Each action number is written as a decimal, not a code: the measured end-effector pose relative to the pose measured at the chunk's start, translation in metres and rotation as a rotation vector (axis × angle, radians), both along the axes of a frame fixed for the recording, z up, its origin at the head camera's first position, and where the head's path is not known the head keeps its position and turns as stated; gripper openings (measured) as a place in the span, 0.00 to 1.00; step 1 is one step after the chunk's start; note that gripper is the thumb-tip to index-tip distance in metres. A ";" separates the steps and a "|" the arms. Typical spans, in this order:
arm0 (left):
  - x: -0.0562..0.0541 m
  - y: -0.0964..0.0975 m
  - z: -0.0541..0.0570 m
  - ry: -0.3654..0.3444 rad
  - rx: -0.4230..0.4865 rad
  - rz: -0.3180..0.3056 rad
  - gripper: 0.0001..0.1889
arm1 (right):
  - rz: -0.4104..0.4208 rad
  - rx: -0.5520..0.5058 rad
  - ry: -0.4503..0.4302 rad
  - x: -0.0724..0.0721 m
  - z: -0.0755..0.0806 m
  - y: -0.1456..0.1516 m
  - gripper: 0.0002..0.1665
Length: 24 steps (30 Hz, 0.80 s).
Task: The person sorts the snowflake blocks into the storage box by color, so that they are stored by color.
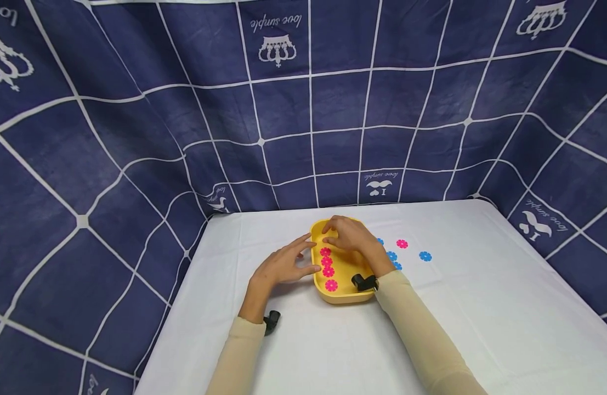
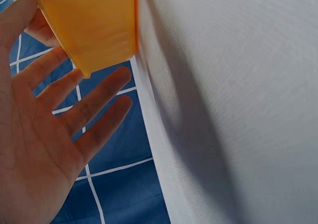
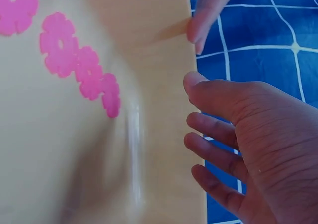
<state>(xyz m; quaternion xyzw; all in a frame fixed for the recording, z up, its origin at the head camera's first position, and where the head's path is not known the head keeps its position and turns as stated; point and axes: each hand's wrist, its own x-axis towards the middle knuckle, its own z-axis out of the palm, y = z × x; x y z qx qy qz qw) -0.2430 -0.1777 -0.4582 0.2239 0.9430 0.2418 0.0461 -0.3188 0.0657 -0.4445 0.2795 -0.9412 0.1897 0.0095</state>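
Note:
A yellow tray (image 1: 342, 299) with rounded corners stands on the white table, with several pink notched flower-shaped discs (image 1: 331, 285) in a row along its left side. My left hand (image 1: 281, 266) is at the tray's left rim, its fingers spread and holding nothing. The left wrist view shows those fingers by the tray's outer wall (image 2: 94, 25); whether they touch it I cannot tell. Over the tray's far part is my right hand (image 1: 351, 236), its fingers loosely bent. In the right wrist view nothing shows between the right thumb and fingers.
Right of the tray lie several blue notched discs (image 1: 425, 256) and one pink disc (image 1: 402, 244), some partly hidden by the right forearm. A white cloth covers the table (image 1: 481, 307). Dark blue curtain with white lines (image 1: 333, 109) hangs behind and at both sides.

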 end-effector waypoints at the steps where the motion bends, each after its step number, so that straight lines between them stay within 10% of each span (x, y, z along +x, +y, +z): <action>1: 0.000 0.000 0.000 0.000 0.001 0.000 0.39 | -0.002 -0.004 0.005 0.000 0.002 0.001 0.19; 24: 0.001 0.000 0.000 -0.014 0.009 0.000 0.40 | -0.055 -0.069 0.056 0.015 0.035 0.010 0.21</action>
